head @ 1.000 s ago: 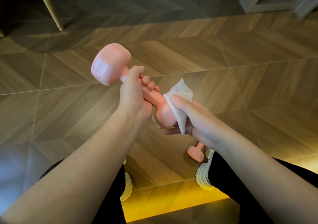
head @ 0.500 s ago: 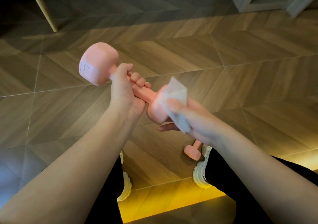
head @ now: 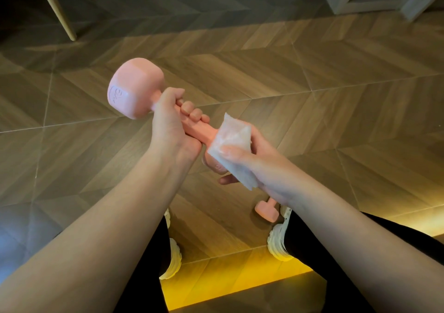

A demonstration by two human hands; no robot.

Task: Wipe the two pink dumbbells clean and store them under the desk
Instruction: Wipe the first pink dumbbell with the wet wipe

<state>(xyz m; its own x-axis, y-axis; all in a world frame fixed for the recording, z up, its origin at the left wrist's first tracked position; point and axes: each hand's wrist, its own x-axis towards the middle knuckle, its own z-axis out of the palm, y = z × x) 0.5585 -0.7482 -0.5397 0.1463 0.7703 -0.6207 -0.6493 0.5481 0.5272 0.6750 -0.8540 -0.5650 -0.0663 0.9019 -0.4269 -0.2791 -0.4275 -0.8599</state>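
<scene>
Fingers of the left hand (head: 173,130) are wrapped tight round the handle of a matte pink dumbbell with faceted heads (head: 134,89), thumb on top, gripping right next to the far head. The right hand (head: 260,166) has a thin, see-through white wipe (head: 230,138) draped over the near head. The thumb presses it down on top and the fingers cup underneath, so that head is mostly hidden.

The dumbbell is up in the air in front of the knees, well clear of the brown herringbone wood floor (head: 312,120), with loads of open floor left, right and far.

Its long axis runs diagonally: bare head points far and left, wrapped head near and right.

Closest thing is a second pink dumbbell (head: 266,210) on the floor just beside the right chunky white shoe (head: 278,245), partly hidden by the right wrist. A pale wooden chair leg (head: 57,12) far left and a grey-wood open cabinet (head: 348,2) far right are well apart from both hands.
</scene>
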